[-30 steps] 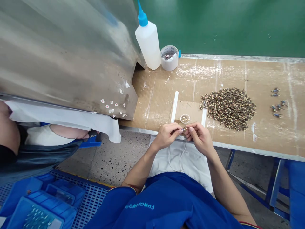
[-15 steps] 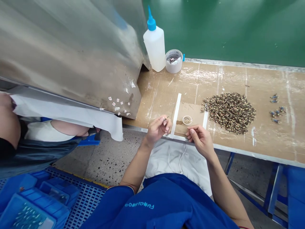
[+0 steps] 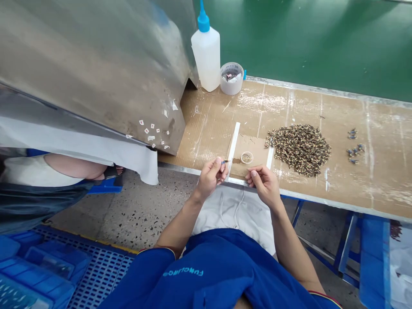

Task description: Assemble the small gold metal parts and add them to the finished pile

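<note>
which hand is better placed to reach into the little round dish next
Probably the right hand: its fingers look empty and it sits close below the small round dish, while the left hand is pinching a small blue-tipped piece.

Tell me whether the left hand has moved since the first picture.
Yes, the left hand moved left: it reached past the white strip before, and now sits wholly left of it.
</note>
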Demonstrator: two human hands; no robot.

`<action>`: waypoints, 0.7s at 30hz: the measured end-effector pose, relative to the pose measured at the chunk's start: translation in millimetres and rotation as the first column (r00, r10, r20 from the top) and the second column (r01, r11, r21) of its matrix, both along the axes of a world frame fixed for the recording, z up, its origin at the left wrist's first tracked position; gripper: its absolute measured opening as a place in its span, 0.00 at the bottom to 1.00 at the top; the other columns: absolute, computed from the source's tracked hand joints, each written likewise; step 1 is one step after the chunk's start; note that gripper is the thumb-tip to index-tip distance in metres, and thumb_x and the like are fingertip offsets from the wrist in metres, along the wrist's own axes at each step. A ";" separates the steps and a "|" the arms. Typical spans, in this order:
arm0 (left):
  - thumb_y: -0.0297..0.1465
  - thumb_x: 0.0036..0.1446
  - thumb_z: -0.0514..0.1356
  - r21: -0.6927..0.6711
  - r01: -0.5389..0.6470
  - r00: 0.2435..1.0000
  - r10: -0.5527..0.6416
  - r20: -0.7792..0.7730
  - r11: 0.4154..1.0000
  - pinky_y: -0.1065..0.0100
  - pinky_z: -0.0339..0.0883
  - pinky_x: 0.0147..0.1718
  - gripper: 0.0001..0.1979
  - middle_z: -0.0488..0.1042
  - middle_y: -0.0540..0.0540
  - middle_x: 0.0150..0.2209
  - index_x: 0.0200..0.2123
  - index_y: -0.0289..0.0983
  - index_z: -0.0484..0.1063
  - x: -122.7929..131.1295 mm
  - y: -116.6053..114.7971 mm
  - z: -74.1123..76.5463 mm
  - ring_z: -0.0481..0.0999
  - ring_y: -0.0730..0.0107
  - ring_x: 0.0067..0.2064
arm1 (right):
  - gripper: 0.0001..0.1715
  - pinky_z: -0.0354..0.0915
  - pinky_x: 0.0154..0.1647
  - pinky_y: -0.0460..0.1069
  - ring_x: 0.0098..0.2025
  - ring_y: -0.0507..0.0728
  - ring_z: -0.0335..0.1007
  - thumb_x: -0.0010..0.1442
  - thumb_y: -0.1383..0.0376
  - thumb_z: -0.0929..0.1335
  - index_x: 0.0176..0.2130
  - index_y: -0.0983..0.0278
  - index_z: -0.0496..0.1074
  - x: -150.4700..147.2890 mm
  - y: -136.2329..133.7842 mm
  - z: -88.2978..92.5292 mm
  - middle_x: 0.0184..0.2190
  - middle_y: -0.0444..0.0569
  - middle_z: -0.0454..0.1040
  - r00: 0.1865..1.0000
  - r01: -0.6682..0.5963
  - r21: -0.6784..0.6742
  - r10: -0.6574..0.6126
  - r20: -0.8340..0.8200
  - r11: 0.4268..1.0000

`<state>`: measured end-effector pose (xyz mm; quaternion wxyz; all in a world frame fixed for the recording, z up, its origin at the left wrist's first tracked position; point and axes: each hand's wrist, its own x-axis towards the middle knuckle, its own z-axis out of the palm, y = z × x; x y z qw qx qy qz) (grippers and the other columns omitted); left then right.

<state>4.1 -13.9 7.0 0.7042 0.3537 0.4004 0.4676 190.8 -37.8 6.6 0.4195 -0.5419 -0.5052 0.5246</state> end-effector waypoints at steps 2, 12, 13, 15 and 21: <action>0.60 0.58 0.57 0.027 0.003 0.996 0.000 -0.094 1.000 0.73 0.49 0.15 0.31 0.61 0.54 0.17 0.23 0.39 0.57 5.6 -9.2 2.6 0.55 0.80 0.17 | 0.28 0.72 0.24 0.49 0.25 0.53 0.71 0.61 0.38 0.66 0.38 0.60 0.71 0.2 -0.7 -0.3 0.26 0.47 0.76 1.000 -0.004 0.001 0.004 0.008 1.000; 0.60 0.62 0.51 0.142 0.070 0.952 -0.023 -0.306 0.987 0.71 0.58 0.21 0.33 0.64 0.51 0.16 0.20 0.37 0.61 21.9 -19.1 10.6 0.61 0.77 0.19 | 0.30 0.72 0.31 0.51 0.28 0.55 0.74 0.61 0.37 0.66 0.39 0.61 0.72 4.0 -3.0 -0.2 0.28 0.48 0.77 0.996 -0.090 0.021 0.090 0.030 0.996; 0.59 0.63 0.51 0.150 0.084 0.945 -0.031 -0.326 0.985 0.70 0.59 0.21 0.33 0.64 0.51 0.16 0.20 0.37 0.62 22.0 -18.1 10.3 0.62 0.77 0.19 | 0.30 0.72 0.31 0.51 0.28 0.55 0.74 0.60 0.37 0.67 0.39 0.61 0.72 4.9 -2.7 0.0 0.29 0.49 0.78 0.994 -0.104 0.024 0.103 0.032 0.994; 0.59 0.63 0.50 0.163 0.129 0.930 -0.062 -0.361 0.978 0.71 0.59 0.22 0.34 0.65 0.50 0.17 0.20 0.37 0.63 21.7 -16.0 9.6 0.63 0.76 0.20 | 0.31 0.72 0.32 0.51 0.29 0.55 0.74 0.59 0.37 0.68 0.40 0.61 0.73 5.5 -1.5 0.4 0.31 0.50 0.79 0.991 -0.126 0.035 0.124 0.044 0.991; 0.59 0.64 0.48 0.201 0.246 0.874 -0.127 -0.469 0.948 0.72 0.60 0.21 0.34 0.69 0.48 0.19 0.22 0.35 0.67 16.0 -12.3 8.5 0.65 0.76 0.20 | 0.27 0.71 0.30 0.49 0.29 0.55 0.75 0.61 0.41 0.68 0.35 0.62 0.74 -4.8 0.5 4.6 0.29 0.49 0.79 0.988 -0.157 0.079 0.156 0.020 0.984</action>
